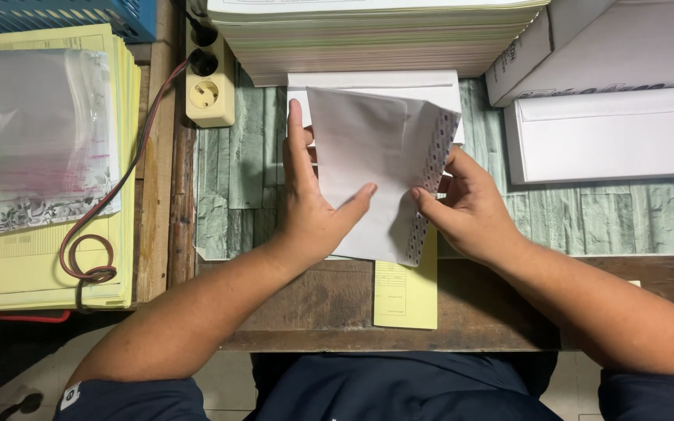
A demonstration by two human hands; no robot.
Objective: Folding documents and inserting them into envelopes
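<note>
Both hands on one white envelope (376, 175), held tilted just above the bench (306, 304), a little nearer the person than the envelope stack (376, 82). Left hand (310, 206) is flat against the envelope's left side, fingers straight along the edge, thumb pressing across its front. Right hand (470, 206) pinches the right edge, where the patterned security lining (434, 171) shows. So neither grip is empty: both are closed on the envelope, left as a flat clamp, right as a pinch.

Risks, as I judge them:
- Right pinch sits on a thin edge; a pull against the left clamp could crease or tear the paper at the lining side.
- Envelope hangs over the yellow form (406, 292), which itself overhangs the bench's near edge. A brush from a wrist could knock it to the floor.
- The tall paper stack (376, 35) behind the envelope stack is close; a lift of the envelope could clip its lower sheets.
- The red cable (130, 168), left of the envelope stack, runs from the power strip (208, 82) over the yellow pads (48, 265); dragging those pads would tug the plug.

Hard to tell:
- Whether anything is inside the envelope; can't see in.
- Right fingertips are behind the paper, so depth of that pinch is unknown.
- Lower part of the yellow form under the envelope is covered.
- White box (610, 47) and the loose envelope (610, 132), right of the stack, are cut by the frame edge; contents unseen.
- Clear plastic sleeves (33, 132) glare; what lies under is unreadable.
</note>
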